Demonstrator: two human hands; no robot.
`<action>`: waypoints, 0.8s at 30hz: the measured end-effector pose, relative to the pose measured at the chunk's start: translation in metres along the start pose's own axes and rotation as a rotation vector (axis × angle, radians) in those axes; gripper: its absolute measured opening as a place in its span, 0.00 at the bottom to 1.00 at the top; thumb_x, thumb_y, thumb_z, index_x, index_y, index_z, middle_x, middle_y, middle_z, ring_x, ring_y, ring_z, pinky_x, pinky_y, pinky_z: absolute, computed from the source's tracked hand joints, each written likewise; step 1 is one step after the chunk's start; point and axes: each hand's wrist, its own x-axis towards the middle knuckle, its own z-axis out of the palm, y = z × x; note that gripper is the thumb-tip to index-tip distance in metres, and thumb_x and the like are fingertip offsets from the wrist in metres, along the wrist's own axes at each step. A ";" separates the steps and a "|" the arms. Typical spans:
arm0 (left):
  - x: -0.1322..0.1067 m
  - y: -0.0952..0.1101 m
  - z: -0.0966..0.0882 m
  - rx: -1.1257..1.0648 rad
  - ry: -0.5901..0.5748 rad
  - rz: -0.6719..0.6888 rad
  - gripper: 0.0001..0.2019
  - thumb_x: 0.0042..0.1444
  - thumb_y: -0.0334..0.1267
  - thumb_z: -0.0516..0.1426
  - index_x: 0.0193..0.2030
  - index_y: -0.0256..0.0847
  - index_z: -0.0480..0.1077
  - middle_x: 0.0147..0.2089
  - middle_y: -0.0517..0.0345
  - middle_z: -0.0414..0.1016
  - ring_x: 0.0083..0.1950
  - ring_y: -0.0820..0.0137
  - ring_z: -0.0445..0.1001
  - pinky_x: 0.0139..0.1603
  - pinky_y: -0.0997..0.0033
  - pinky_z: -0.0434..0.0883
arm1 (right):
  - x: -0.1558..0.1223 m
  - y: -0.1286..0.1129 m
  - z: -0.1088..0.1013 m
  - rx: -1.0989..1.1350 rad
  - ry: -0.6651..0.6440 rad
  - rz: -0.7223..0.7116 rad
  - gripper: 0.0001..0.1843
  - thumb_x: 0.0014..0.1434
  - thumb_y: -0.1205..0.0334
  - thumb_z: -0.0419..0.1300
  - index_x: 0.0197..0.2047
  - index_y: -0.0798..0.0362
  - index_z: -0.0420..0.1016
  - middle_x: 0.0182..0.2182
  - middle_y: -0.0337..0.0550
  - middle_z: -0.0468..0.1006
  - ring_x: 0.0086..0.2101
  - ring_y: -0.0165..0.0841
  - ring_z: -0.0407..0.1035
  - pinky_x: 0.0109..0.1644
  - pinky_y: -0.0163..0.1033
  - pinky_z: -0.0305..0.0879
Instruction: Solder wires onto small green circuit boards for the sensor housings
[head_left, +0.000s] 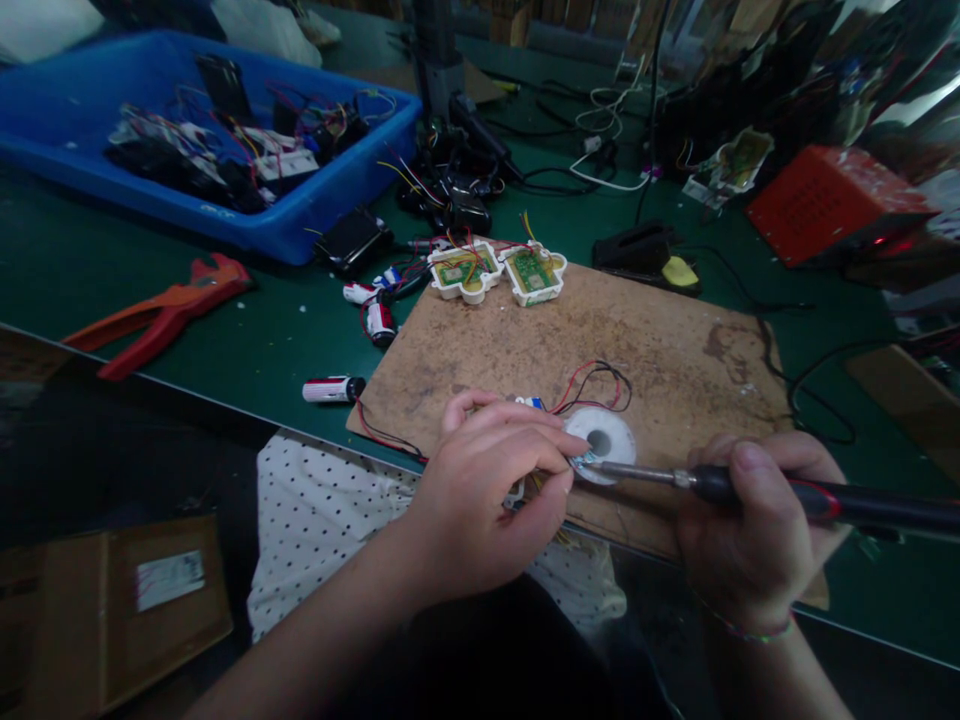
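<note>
My right hand [761, 520] is closed around the dark handle of a soldering iron [645, 473], whose metal tip points left. The tip meets a small bluish-white part [583, 460] at the fingertips of my left hand [502, 480]. Thumb and forefinger of that hand are pinched together; what lies between them is mostly hidden. Right behind the tip is a white solder spool [619, 432]. Red and black wires [600, 385] loop on the board behind my left fingers. Under that hand, part of a white casing [514, 492] shows with thin wires.
A brown board [480, 350] lies on the green table, with two white casings holding circuit boards [534, 272] at its back edge. Batteries [330, 389] and red wire strippers [176, 315] lie left. A blue bin [300, 235] holds wired parts. An orange-red box [832, 205] stands right.
</note>
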 end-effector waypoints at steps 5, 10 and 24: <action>-0.001 0.000 0.001 0.001 -0.002 0.004 0.07 0.60 0.27 0.62 0.35 0.45 0.73 0.45 0.71 0.86 0.52 0.69 0.82 0.63 0.56 0.59 | 0.001 -0.001 0.001 0.025 0.007 0.003 0.12 0.52 0.62 0.69 0.24 0.52 0.71 0.17 0.32 0.70 0.18 0.26 0.63 0.23 0.34 0.60; 0.000 0.000 0.000 0.010 -0.002 0.006 0.07 0.59 0.27 0.62 0.35 0.45 0.73 0.46 0.71 0.86 0.52 0.68 0.82 0.63 0.56 0.59 | 0.000 -0.003 0.002 0.007 0.001 0.011 0.14 0.53 0.60 0.70 0.24 0.52 0.70 0.17 0.32 0.69 0.18 0.26 0.63 0.23 0.34 0.59; 0.001 0.000 -0.001 0.011 -0.010 0.012 0.07 0.60 0.27 0.61 0.35 0.45 0.73 0.45 0.71 0.86 0.52 0.69 0.82 0.62 0.57 0.60 | -0.001 -0.002 0.002 0.006 0.005 -0.013 0.12 0.53 0.63 0.67 0.24 0.52 0.69 0.18 0.33 0.69 0.18 0.27 0.62 0.23 0.37 0.58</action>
